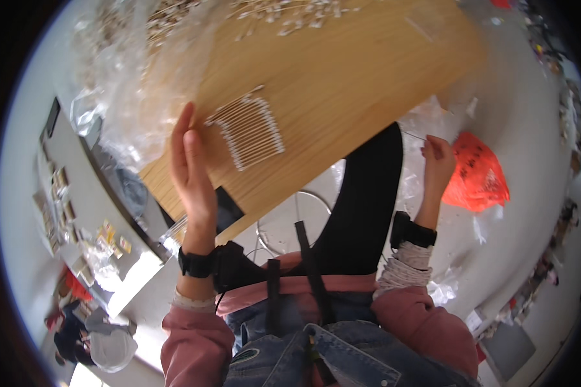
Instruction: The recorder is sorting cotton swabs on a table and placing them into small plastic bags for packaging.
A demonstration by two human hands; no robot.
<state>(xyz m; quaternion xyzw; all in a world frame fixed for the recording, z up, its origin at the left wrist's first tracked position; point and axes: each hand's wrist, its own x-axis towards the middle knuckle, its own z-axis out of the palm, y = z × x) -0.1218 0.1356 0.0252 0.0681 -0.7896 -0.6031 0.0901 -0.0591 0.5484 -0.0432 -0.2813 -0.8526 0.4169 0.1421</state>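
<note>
A row of cotton swabs [250,134] with thin brown sticks and white tips lies side by side on the wooden table [342,84]. One or two at its far end sit askew. My left hand [193,171] is held upright just left of the row, fingers stretched out and nothing in them. Off the table's right side, beyond my knee, my right hand [438,158] pinches a thin stick, apparently a cotton swab [414,135]; its tip is too small to make out.
Loose cotton swabs [290,14] are heaped along the table's far edge. Clear plastic bags [132,97] bulge over its left side. A red plastic bag [476,173] stands on the floor at right. Another person [74,338] is at lower left.
</note>
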